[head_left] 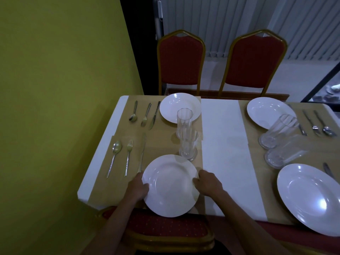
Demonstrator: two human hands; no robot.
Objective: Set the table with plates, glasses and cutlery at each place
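Observation:
A white plate (pixel 171 186) lies at the near left place on a tan mat (pixel 161 140). My left hand (pixel 137 189) grips its left rim and my right hand (pixel 207 184) grips its right rim. To the plate's left lie a spoon (pixel 114 155), a fork (pixel 128 155) and a knife (pixel 142 151). A tall clear glass (pixel 188 146) stands just beyond the plate. The far left place holds a plate (pixel 176 107), a glass (pixel 184 122) and cutlery (pixel 145 114).
On the right side are two more white plates (pixel 266 112) (pixel 311 197), two glasses (pixel 277 131) (pixel 283 153) and cutlery (pixel 318 125). Red chairs (pixel 181 61) stand beyond the table, and one chair (pixel 165 229) is below my arms. A yellow-green wall (pixel 55 89) runs along the left.

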